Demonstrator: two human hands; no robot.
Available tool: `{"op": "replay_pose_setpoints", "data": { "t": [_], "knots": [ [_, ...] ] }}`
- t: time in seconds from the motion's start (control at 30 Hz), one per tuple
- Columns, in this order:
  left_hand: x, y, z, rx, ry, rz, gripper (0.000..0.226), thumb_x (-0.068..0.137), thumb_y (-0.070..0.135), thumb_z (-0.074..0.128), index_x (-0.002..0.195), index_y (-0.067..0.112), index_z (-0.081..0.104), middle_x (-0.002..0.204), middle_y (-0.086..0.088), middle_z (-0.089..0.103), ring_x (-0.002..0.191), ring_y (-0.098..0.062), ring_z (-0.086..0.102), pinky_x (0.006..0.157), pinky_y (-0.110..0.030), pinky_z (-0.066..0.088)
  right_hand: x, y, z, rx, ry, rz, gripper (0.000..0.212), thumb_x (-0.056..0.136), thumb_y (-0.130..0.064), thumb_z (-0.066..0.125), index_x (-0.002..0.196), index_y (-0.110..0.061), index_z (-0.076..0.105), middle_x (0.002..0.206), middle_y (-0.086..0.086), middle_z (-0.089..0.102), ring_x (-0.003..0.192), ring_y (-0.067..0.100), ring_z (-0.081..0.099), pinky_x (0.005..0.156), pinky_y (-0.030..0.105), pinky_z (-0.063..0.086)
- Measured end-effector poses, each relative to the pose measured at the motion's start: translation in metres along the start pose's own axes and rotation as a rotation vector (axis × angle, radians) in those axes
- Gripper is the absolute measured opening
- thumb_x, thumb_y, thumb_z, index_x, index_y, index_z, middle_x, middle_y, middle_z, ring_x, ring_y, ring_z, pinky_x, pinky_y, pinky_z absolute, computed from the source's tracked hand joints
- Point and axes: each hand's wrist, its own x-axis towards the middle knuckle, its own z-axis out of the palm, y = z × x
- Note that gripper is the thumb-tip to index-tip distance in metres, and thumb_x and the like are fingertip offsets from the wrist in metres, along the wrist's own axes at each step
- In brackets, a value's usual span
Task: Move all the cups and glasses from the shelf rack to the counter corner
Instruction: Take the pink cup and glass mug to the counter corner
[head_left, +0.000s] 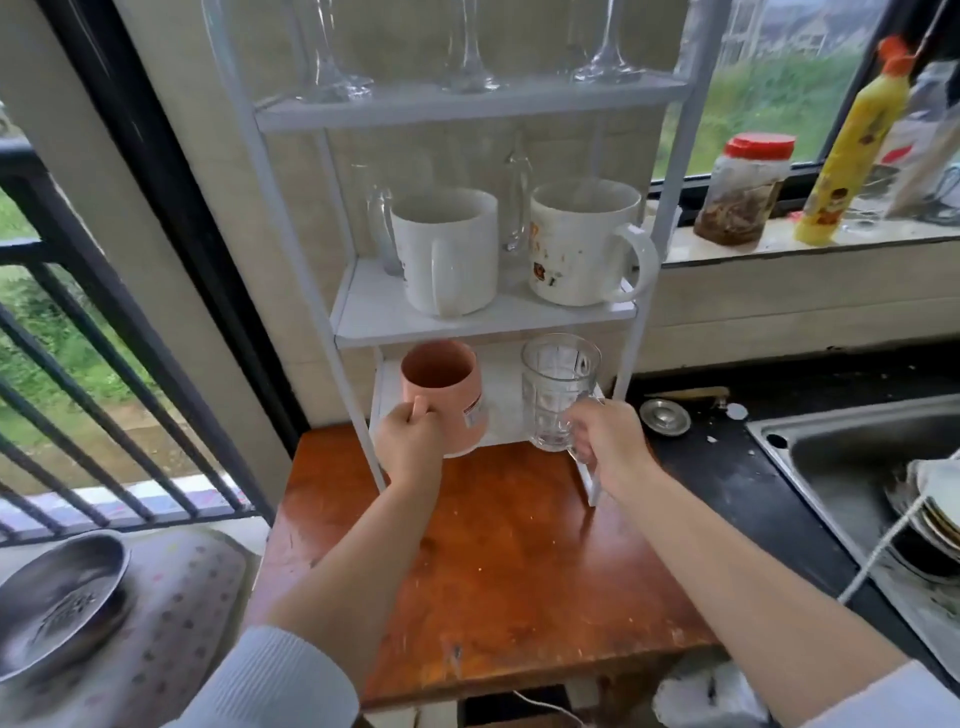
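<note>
A white shelf rack (483, 325) stands on a brown wooden table (493, 561). At the rack's lowest shelf my left hand (410, 441) grips the handle of a pink mug (444, 387), tilted toward me. My right hand (608, 441) holds a clear glass mug (558, 389) by its handle, just in front of that shelf. On the middle shelf stand a plain white mug (449, 249) and a printed white mug (584, 241), with clear glasses (382, 218) behind them. Wine glass bases (470, 78) rest on the top shelf.
A black counter (727, 483) runs right of the table to a steel sink (852, 457) holding stacked dishes (935, 514). A sink strainer (665, 417) lies on the counter. A red-lidded jar (743, 189) and a yellow bottle (852, 150) stand on the windowsill. A metal bowl (57, 603) sits at left.
</note>
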Motion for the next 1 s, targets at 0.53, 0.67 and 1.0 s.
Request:
{"op": "replay_pose_setpoints", "data": {
  "t": [0.53,0.67,1.0],
  "knots": [
    [-0.245,-0.007,0.068,-0.125,-0.333,0.164,0.04,0.08,0.002,0.047,0.045,0.019,0.038,0.05,0.001,0.04,0.052,-0.012,0.037,0.051,-0.027,0.029,-0.193,0.028,-0.26,0.201,0.216,-0.137,0.051,0.078,0.013,0.04,0.043,-0.019,0.022,0.024,-0.011,0.021,0.021,0.001,0.017,0.031,0.008,0.013],
    [-0.35,-0.008,0.122,-0.092,-0.565,0.201,0.039,0.078,0.001,0.048,0.045,0.016,0.033,0.051,-0.003,0.035,0.055,-0.017,0.033,0.056,-0.034,0.026,-0.262,0.033,-0.354,0.254,0.391,-0.179,0.059,0.079,0.014,0.039,0.033,-0.02,0.026,0.024,-0.013,0.021,0.021,0.002,0.015,0.033,0.007,0.013],
    [-0.583,0.03,0.253,-0.144,-1.065,0.156,0.046,0.079,-0.002,0.047,0.041,0.018,0.034,0.043,0.006,0.036,0.047,-0.01,0.032,0.045,-0.023,0.024,-0.39,0.033,-0.554,0.209,0.853,-0.253,0.016,0.078,0.01,0.042,0.071,-0.005,0.045,0.022,-0.009,0.019,0.023,0.003,0.015,0.038,0.009,0.012]
  ]
}}
